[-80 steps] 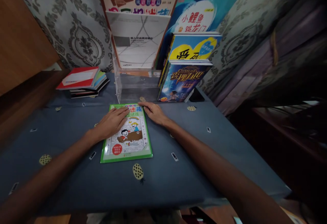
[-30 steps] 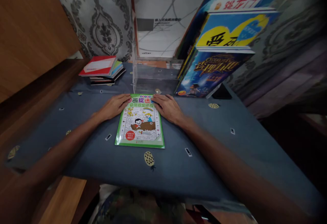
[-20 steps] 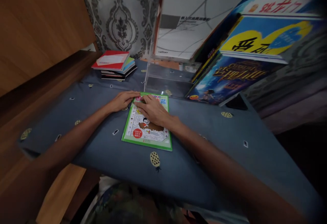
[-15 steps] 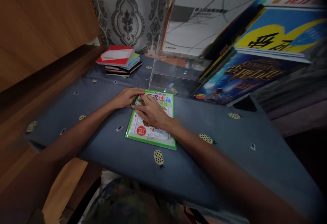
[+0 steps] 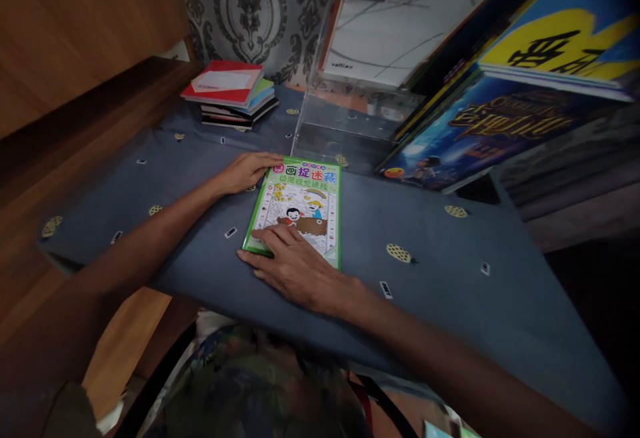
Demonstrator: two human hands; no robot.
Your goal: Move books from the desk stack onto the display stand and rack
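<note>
A children's picture book (image 5: 305,201) with a green border and a cartoon cover lies closed on the desk in front of me. My left hand (image 5: 247,173) rests at its upper left corner, fingers stretched out and the fingertips touching the top edge. Across the lower part of the cover lies my right hand (image 5: 295,261), open, its fingers extended toward the lower left corner. That hand hides the bottom of the cover. Neither hand has lifted the book.
A stack of books with a red one on top (image 5: 225,85) sits at the back left. Upright books (image 5: 480,125) lean at the right, beside a clear acrylic stand (image 5: 345,125). A patterned blue cloth (image 5: 430,311) covers the desk. Wooden panelling (image 5: 90,38) rises on the left.
My right hand has slid down the cover from its upper part to the lower edge, uncovering the title and cartoon. The left hand stays at the upper left corner. The view has tilted slightly downward.
</note>
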